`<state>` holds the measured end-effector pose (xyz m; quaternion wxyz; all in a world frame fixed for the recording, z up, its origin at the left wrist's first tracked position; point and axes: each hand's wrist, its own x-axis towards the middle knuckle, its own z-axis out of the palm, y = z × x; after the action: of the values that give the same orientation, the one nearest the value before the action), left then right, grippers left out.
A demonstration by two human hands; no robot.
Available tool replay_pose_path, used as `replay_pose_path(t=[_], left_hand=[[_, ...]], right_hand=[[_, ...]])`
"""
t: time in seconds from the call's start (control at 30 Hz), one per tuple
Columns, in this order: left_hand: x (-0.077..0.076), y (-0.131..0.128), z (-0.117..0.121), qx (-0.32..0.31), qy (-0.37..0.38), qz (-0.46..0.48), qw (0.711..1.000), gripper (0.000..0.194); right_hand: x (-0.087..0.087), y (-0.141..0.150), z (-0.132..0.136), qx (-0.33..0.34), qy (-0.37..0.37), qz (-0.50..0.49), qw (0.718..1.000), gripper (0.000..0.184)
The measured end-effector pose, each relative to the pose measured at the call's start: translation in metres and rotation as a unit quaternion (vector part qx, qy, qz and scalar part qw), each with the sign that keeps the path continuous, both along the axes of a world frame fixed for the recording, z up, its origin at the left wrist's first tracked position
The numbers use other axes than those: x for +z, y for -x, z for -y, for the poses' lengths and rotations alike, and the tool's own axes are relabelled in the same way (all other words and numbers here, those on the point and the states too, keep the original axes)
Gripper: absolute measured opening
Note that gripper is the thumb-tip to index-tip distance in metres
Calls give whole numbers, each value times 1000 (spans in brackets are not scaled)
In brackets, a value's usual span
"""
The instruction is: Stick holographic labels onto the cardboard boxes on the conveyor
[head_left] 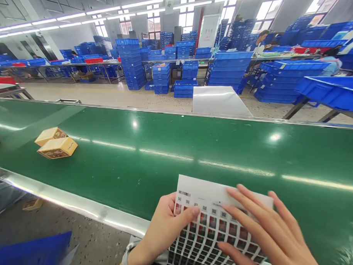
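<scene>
A white sheet of stickers (pixel 208 222) is held over the near edge of the belt, its lower part bending down out of the picture. Rows of small dark and red labels cover it, with a barcode and small square codes along the top. My left hand (pixel 169 225) grips the sheet's left side, thumb on the front and fingers behind. My right hand (pixel 265 228) lies across the right side, fingers spread and slightly blurred, touching or just above the surface.
Two yellow boxes (pixel 57 147) lie together on the green conveyor belt (pixel 129 165), at the left. A metal rail (pixel 75 204) runs along its near edge. Beyond the belt stand a white panel (pixel 218 99), stacks of blue crates (pixel 131 63) and a seated person (pixel 259 44).
</scene>
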<state>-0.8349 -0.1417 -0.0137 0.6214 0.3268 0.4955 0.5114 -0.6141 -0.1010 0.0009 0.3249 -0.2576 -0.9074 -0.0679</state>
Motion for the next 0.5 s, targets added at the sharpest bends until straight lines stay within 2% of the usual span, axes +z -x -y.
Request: replay_pose_path(t=[0.1, 0.2, 0.3, 0.37, 0.43, 0.5], left_hand=[[3, 4, 4, -11, -8, 0, 1000, 49], [2, 12, 8, -8, -28, -11, 1000, 41], [2, 19, 13, 88, -92, -93, 988, 35], [5, 23, 15, 117, -139, -192, 964, 43], [11, 25, 16, 58, -174, -255, 950, 47], [18, 24, 16, -22, -172, -261, 950, 29]], right_hand=[[8, 19, -4, 13, 7, 14, 1000, 31], [8, 16, -5, 19, 40, -16, 999, 24], [7, 11, -1, 1, 86, -43, 995, 25], [8, 9, 4, -9, 126, -53, 991, 26], [9, 10, 8, -9, 158, -57, 986, 26], [11, 11, 10, -3, 168, -46, 985, 24]])
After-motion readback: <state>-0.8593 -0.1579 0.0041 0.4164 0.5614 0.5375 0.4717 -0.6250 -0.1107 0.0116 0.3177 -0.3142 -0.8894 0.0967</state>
